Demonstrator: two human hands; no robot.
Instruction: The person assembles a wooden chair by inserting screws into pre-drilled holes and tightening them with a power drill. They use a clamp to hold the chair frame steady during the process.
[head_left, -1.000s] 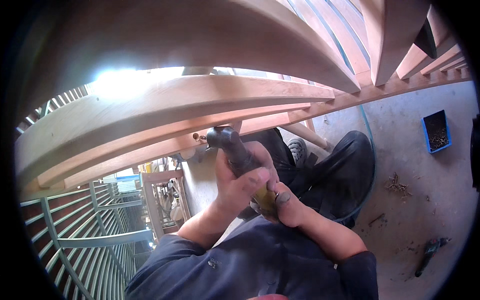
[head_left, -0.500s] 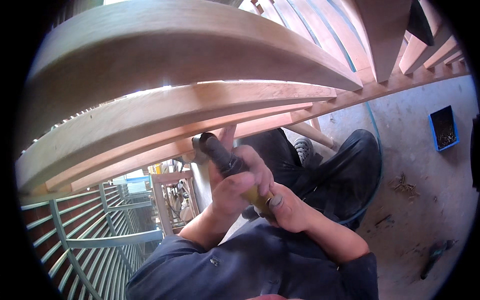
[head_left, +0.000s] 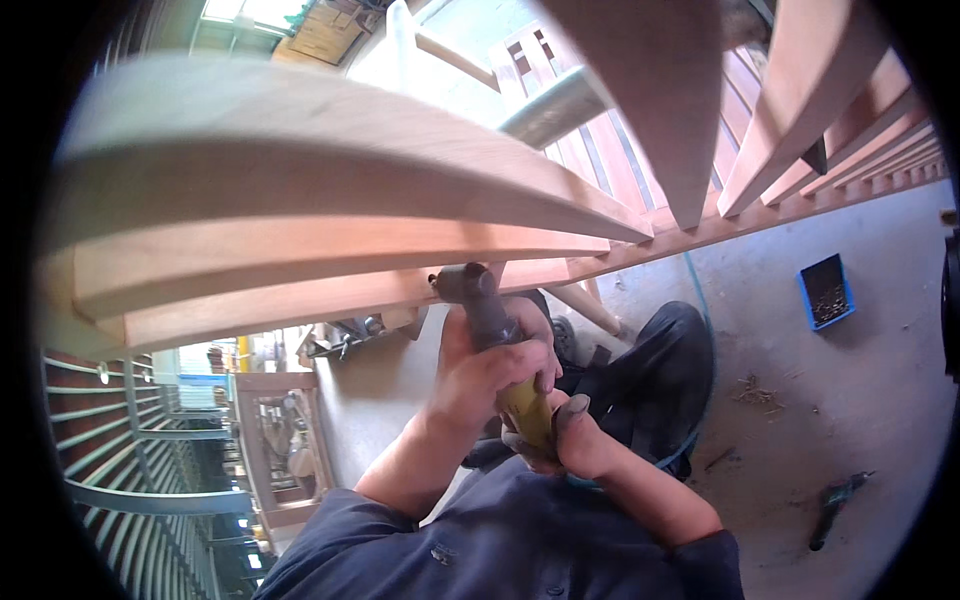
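Note:
Both of my hands grip a right-angle power tool (head_left: pixel 530 412) with a yellow body and a dark angled head. My left hand (head_left: pixel 508 362) wraps around its neck, just below the head. Lower down, my right hand (head_left: pixel 582 438) is closed about the rear of the body, its thumb along the side. The tool's small tip points left at the lowest wooden rail (head_left: pixel 370 298) of a slatted frame; whether it touches the wood I cannot tell. Above that rail, broad curved wooden slats (head_left: pixel 300 170) span the view, pale brown and smooth.
A blue tray (head_left: pixel 826 292) of small dark pieces lies on the floor at right, near a pile of loose screws or nails (head_left: pixel 760 392) and a dark drill (head_left: pixel 838 510). A green hose (head_left: pixel 704 300) runs past my knee. Slatted metal racks (head_left: pixel 150 440) stand at left.
My view has shifted, so the slats and floor things appear moved. The tool has swung more upright, its head now beside the lowest rail. Both hands keep their grip.

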